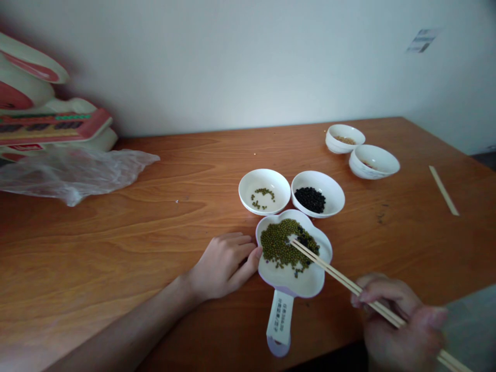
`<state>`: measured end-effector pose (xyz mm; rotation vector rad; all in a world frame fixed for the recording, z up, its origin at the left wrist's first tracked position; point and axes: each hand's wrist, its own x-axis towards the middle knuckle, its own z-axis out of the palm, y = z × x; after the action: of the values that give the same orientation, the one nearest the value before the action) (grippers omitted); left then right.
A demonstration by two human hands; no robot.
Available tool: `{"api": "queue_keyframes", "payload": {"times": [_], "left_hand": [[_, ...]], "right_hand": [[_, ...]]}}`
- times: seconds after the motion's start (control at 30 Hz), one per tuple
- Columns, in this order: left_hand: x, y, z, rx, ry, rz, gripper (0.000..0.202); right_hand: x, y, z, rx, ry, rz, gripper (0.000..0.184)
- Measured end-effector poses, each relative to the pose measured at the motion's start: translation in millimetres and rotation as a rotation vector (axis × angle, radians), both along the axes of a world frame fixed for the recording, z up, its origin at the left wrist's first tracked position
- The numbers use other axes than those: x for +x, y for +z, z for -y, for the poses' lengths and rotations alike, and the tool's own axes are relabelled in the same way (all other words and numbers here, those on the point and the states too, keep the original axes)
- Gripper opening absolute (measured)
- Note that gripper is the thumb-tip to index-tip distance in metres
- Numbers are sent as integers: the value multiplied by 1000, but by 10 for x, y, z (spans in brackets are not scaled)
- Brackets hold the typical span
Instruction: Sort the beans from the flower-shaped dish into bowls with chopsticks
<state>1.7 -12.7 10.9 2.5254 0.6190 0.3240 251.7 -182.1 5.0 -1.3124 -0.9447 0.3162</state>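
My left hand [225, 263] rests on the table with fingers loosely curled, its thumb touching the left rim of a white flower-shaped dish [306, 287]. That dish holds a heap of green beans [277, 244] mixed with a few black ones. My right hand [399, 323] grips a pair of wooden chopsticks [341, 279], whose tips reach into the beans at the dish's middle. Behind the dish stand two white bowls: the left bowl [264, 178] holds a few green beans, the right bowl [331, 188] a pile of black beans [310, 199].
Two more white bowls [344, 133] [382, 155] stand at the back right. A single loose stick [444, 190] lies near the right edge. A crumpled clear plastic bag [73, 173] and a red-and-white object [46, 121] sit at the far left by the wall.
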Motion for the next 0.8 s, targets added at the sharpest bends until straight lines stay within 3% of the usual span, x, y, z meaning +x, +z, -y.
{"api": "queue_keyframes", "payload": {"times": [0.2, 0.3, 0.43, 0.63, 0.8], "left_hand": [[5, -5, -4, -5, 7, 7, 45], [8, 1, -8, 4, 4, 14, 46], [13, 8, -7, 6, 2, 8, 45], [7, -4, -1, 9, 3, -2, 45], [-2, -14, 4, 3, 4, -4, 45]], "right_hand": [[-27, 26, -48, -99, 134, 26, 81], [-54, -63, -105, -108, 151, 47, 68], [-108, -129, -164, 18, 113, 58, 48], [-209, -43, -152, -119, 24, -38, 50], [-173, 10, -112, -137, 108, 6, 43]]}}
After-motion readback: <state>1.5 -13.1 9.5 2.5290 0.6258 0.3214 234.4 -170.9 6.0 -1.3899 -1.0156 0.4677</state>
